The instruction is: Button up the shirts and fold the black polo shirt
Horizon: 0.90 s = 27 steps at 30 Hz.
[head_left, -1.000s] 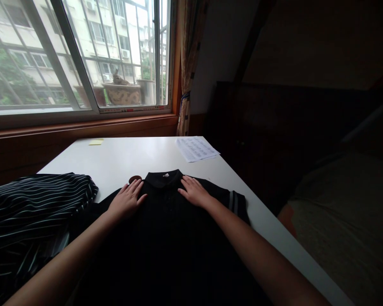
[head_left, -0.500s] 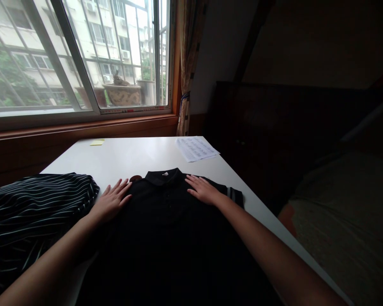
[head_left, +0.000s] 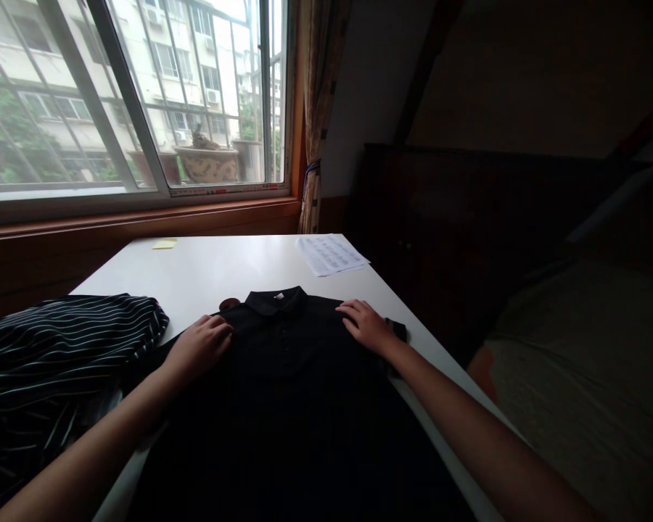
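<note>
A black polo shirt lies spread out face up, its collar toward the far side and a small pale label inside the neck. My left hand is on the shoulder at the left, its fingers curled down and closed on the fabric; the thumb is hidden. On the opposite shoulder rests my right hand, palm down, with slightly bent fingers apart, close to the short sleeve. Just beyond the left shoulder, a small round brown object shows partly from behind the shirt.
A striped dark cloth is heaped at the left on the white table. Printed sheets lie at the far right corner, a yellow sticky note at the far left. Past the table stand a window and a curtain.
My left hand has gone from flat with spread fingers to curled. My right hand has slid outward to the right along the shoulder, toward the sleeve.
</note>
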Each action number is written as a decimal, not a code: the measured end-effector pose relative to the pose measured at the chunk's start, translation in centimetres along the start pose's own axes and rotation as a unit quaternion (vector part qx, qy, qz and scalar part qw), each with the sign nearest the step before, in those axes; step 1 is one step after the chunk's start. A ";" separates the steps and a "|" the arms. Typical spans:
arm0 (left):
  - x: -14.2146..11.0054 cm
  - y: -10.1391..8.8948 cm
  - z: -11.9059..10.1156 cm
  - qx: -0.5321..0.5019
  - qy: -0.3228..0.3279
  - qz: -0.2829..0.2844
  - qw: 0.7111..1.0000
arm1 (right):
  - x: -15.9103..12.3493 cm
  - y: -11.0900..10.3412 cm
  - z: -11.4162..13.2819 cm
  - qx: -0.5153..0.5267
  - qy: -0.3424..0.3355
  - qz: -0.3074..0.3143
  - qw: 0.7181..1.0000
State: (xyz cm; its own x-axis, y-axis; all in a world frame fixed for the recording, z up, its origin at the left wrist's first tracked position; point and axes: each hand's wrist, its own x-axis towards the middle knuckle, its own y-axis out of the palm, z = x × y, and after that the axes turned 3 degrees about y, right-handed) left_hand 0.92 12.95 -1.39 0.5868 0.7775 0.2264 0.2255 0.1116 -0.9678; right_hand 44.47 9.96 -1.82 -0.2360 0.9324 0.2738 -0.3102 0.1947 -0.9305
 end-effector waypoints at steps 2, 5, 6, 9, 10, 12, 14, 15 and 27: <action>0.8 0.8 -1.7 0.021 -0.012 0.002 1.000 | 1.1 1.0 2.6 -0.004 0.008 0.027 1.000; 1.6 2.4 -2.4 0.040 -0.037 -0.013 0.998 | 2.9 3.1 5.6 -0.014 0.021 0.047 0.999; 1.8 2.9 -2.2 0.039 -0.043 -0.017 0.998 | 3.5 3.8 6.2 -0.017 0.028 0.046 0.998; 2.3 3.7 -0.7 0.039 -0.047 -0.017 0.998 | 5.0 5.5 7.1 -0.026 0.053 0.034 0.998; 2.4 3.8 -0.2 0.042 -0.043 -0.014 0.998 | 5.5 5.8 7.1 -0.028 0.060 0.030 0.997; 2.7 3.7 0.7 0.046 -0.032 -0.016 0.998 | 6.3 6.2 7.0 -0.030 0.068 0.023 0.997; 3.0 3.5 1.3 0.045 -0.042 -0.034 0.998 | 7.0 6.4 6.8 -0.032 0.074 0.019 0.997; 3.1 3.4 1.5 0.042 -0.056 -0.044 0.997 | 7.3 6.5 6.7 -0.033 0.077 0.017 0.996; 3.5 3.2 6.1 -0.013 -0.227 -0.082 0.970 | 8.6 7.3 5.7 -0.039 0.087 0.005 0.995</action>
State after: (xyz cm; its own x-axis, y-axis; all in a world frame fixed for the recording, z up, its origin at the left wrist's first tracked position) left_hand -1.06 19.81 -4.36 0.1385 0.9439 0.2999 0.3109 0.2460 -0.9180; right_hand 34.97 17.68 -4.84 -0.0728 0.9717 0.2249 -0.2348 0.2025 -0.9507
